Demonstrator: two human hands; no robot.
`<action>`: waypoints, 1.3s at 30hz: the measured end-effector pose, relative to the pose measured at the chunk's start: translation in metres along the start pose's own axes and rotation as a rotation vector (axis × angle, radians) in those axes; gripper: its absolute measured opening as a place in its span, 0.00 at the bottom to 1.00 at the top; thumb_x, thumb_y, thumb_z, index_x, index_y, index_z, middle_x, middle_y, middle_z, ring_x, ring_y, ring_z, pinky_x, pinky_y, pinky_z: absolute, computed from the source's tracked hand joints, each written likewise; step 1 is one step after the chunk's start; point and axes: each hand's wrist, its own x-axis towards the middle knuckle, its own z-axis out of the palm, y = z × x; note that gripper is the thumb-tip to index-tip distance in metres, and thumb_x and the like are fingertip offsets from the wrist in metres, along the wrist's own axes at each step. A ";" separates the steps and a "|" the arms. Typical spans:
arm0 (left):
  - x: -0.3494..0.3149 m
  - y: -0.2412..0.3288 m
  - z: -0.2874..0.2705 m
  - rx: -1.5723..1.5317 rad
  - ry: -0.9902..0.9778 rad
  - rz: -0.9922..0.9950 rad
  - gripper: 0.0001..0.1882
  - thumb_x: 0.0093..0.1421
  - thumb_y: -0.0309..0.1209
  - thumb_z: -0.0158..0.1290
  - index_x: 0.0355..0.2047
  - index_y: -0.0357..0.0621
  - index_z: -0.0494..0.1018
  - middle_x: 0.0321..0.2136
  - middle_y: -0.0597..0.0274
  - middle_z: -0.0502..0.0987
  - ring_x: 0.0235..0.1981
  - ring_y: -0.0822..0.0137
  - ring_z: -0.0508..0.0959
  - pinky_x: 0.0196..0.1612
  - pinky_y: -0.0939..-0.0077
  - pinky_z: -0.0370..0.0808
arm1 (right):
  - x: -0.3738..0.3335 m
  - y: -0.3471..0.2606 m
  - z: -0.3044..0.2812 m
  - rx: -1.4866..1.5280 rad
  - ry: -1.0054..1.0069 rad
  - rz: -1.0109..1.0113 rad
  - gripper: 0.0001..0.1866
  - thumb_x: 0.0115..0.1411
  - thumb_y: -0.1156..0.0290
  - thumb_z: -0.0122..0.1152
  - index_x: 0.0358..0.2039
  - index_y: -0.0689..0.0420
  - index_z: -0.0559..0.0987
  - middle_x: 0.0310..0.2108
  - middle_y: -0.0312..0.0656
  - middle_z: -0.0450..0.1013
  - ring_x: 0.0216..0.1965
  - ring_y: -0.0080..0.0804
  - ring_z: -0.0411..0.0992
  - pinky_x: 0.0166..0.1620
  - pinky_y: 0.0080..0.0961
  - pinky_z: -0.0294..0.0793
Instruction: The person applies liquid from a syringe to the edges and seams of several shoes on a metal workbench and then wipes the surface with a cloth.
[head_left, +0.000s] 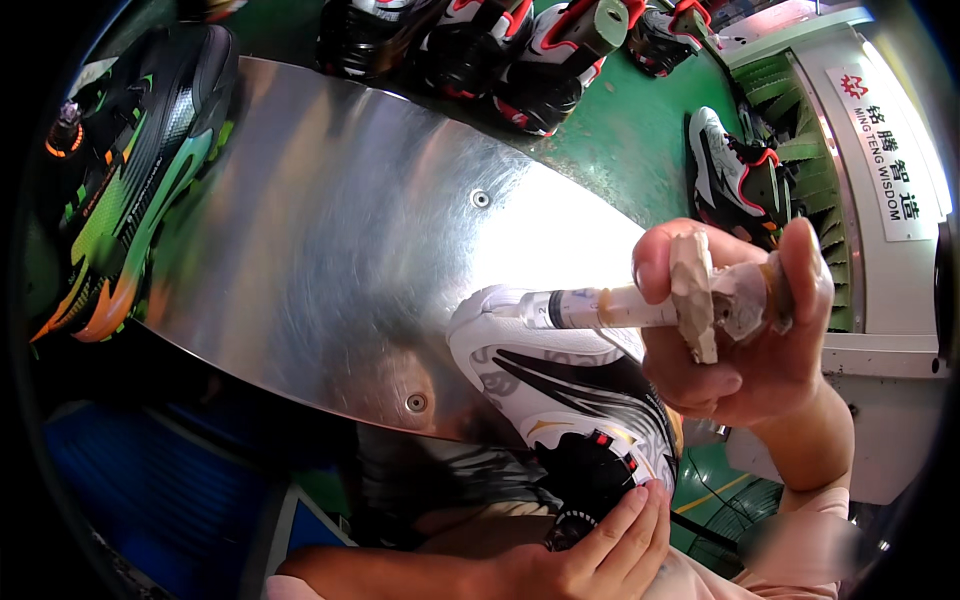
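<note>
A white sneaker (560,375) with black stripes and red details lies at the near right edge of the metal bench, toe pointing away from me. My left hand (605,550) grips it near the collar, fingers together on the upper and the thumb hidden. Above the sneaker, my right hand (750,330) holds a syringe (580,308) almost level, its tip pointing left, over the toe area. Lumpy pale wrapping (695,298) covers the syringe's flange and plunger end, with my fingers curled round it. I cannot tell whether the tip touches the shoe.
The shiny metal bench top (330,240) has bolts in it. At left stands a black, green and orange sneaker (150,170). Several white, black and red sneakers (555,65) stand beyond the bench. A pale machine (870,150) with green flaps is at right; another sneaker (730,175) lies beside it.
</note>
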 end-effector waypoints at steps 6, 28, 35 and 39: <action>-0.006 0.016 0.018 -0.011 0.093 -0.087 0.12 0.52 0.28 0.50 0.29 0.31 0.79 0.29 0.54 0.80 0.35 0.61 0.81 0.49 0.66 0.77 | -0.026 0.005 0.017 -0.218 0.384 -0.098 0.49 0.53 0.23 0.40 0.39 0.68 0.66 0.15 0.34 0.63 0.10 0.15 0.56 0.13 0.13 0.52; 0.012 0.023 0.029 -0.030 0.114 -0.175 0.05 0.53 0.24 0.53 0.27 0.36 0.77 0.31 0.56 0.78 0.35 0.61 0.80 0.45 0.69 0.77 | -0.122 0.059 -0.028 -0.013 0.288 -0.083 0.54 0.48 0.24 0.46 0.50 0.71 0.66 0.38 0.46 0.72 0.36 0.24 0.70 0.42 0.21 0.70; 0.006 0.018 0.001 -0.073 -0.221 -0.031 0.12 0.57 0.34 0.50 0.31 0.39 0.79 0.36 0.58 0.79 0.41 0.58 0.80 0.47 0.66 0.75 | -0.144 0.084 -0.032 0.072 0.284 -0.149 0.54 0.48 0.24 0.44 0.51 0.69 0.65 0.33 0.40 0.70 0.29 0.19 0.66 0.31 0.16 0.66; -0.001 0.022 -0.004 -0.056 -0.323 -0.034 0.06 0.57 0.30 0.54 0.31 0.43 0.79 0.36 0.59 0.79 0.40 0.57 0.80 0.47 0.63 0.76 | -0.170 0.114 -0.041 0.189 0.249 -0.158 0.53 0.48 0.23 0.42 0.51 0.67 0.64 0.31 0.38 0.68 0.27 0.17 0.64 0.30 0.15 0.64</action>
